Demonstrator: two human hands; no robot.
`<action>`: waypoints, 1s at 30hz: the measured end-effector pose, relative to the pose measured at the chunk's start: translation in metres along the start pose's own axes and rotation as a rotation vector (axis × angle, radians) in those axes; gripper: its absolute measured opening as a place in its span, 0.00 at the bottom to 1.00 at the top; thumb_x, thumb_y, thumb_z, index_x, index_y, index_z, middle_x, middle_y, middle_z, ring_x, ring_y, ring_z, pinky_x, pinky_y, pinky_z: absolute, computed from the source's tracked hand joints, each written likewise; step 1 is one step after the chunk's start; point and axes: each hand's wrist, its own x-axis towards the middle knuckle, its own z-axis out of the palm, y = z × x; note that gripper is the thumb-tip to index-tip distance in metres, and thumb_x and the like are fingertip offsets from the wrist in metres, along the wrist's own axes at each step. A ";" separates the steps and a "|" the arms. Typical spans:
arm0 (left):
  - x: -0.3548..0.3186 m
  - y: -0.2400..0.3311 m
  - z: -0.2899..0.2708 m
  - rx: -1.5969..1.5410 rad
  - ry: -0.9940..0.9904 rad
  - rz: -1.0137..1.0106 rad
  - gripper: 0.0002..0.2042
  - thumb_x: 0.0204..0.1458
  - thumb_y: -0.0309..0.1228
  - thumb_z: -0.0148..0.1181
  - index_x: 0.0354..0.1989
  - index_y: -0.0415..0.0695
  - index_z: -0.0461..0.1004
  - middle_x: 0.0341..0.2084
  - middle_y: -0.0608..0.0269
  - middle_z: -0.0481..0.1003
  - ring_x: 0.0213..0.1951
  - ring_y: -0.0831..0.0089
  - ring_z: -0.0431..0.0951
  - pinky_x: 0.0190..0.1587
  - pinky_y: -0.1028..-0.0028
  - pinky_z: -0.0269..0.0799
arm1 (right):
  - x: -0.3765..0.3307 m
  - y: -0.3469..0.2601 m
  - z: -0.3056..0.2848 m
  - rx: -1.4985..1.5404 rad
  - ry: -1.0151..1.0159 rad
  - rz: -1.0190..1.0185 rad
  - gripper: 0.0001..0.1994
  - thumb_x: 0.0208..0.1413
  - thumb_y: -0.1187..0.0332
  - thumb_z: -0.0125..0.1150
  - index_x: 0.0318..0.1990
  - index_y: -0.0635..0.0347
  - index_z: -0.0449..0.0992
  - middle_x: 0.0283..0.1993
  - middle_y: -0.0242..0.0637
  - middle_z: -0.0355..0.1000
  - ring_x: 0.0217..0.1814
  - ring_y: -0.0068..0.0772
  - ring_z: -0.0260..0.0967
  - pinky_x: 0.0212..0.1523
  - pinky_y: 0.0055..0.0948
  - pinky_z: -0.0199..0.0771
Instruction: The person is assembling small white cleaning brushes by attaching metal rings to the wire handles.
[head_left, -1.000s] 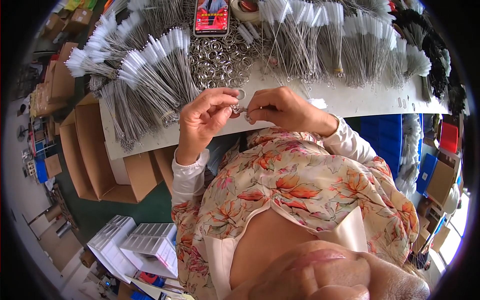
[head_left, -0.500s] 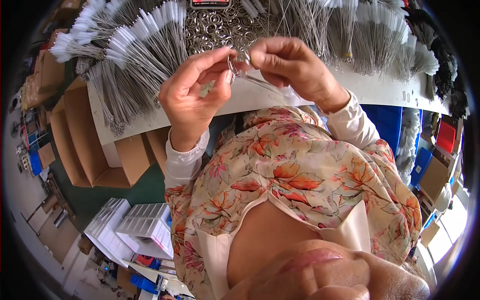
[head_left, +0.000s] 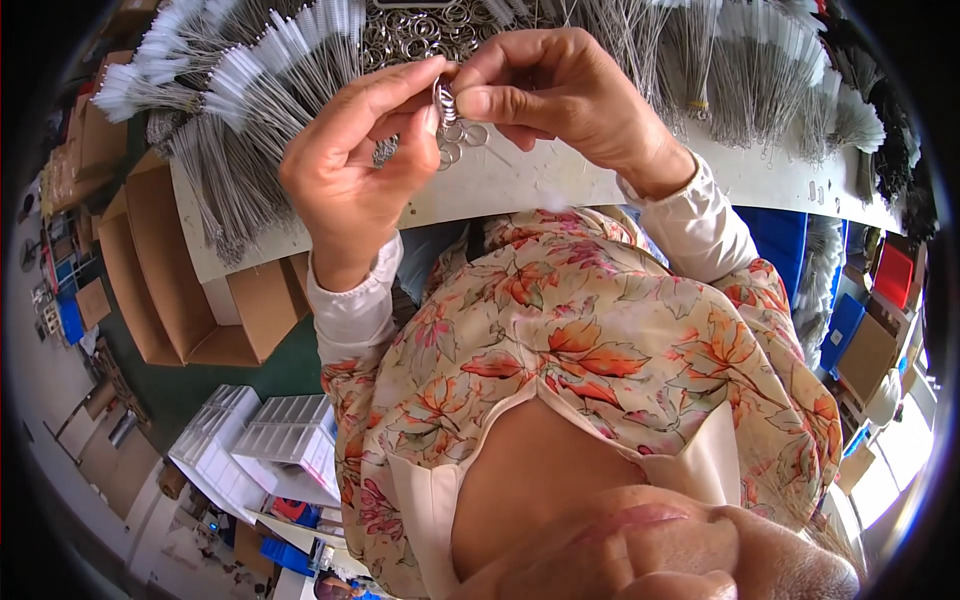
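Above the near edge of the white table (head_left: 560, 178), my two hands meet fingertip to fingertip. My left hand (head_left: 360, 165) pinches a metal ring (head_left: 437, 92) between thumb and forefinger. Right against it, my right hand (head_left: 565, 100) has its thumb and bent forefinger closed on a short stack of shiny metal rings (head_left: 448, 104). Whether that stack is threaded on the left hand's ring cannot be made out. Just below the fingers, a few loose rings (head_left: 474, 135) lie on the table. A pile of metal rings (head_left: 415, 32) spreads behind my hands.
Bundles of thin wire brushes with white bristles (head_left: 240, 85) cover the table's left side, and more brushes (head_left: 760, 85) lie at the right. Dark brushes (head_left: 895, 165) sit at the far right. Open cardboard boxes (head_left: 190, 290) stand left of the table, with white plastic trays (head_left: 285, 440) nearer.
Both hands have moved left and a little away from me. The stack of rings now shows between the fingertips, and the thin wires seen under the right hand are mostly gone from view.
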 end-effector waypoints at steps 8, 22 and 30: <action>0.009 0.008 -0.009 -0.111 -0.093 -0.263 0.12 0.49 0.17 0.55 0.43 0.33 0.73 0.32 0.56 0.75 0.33 0.77 0.76 0.33 0.82 0.74 | -0.003 0.001 -0.004 0.109 -0.067 0.061 0.09 0.53 0.66 0.60 0.35 0.63 0.76 0.21 0.26 0.68 0.19 0.12 0.59 0.18 0.13 0.56; 0.004 0.014 -0.010 -0.089 -0.162 -0.464 0.06 0.56 0.26 0.52 0.38 0.38 0.72 0.22 0.70 0.69 0.18 0.87 0.63 0.20 0.86 0.59 | -0.002 -0.001 -0.007 0.052 -0.032 0.032 0.07 0.56 0.69 0.57 0.37 0.62 0.73 0.21 0.24 0.65 0.19 0.11 0.58 0.17 0.12 0.52; 0.005 0.019 -0.014 -0.589 -0.051 -0.717 0.07 0.57 0.29 0.52 0.36 0.38 0.72 0.19 0.69 0.70 0.20 0.88 0.64 0.21 0.86 0.60 | -0.002 0.008 -0.005 0.072 -0.104 -0.030 0.05 0.56 0.73 0.56 0.38 0.65 0.72 0.24 0.26 0.66 0.21 0.13 0.58 0.21 0.15 0.58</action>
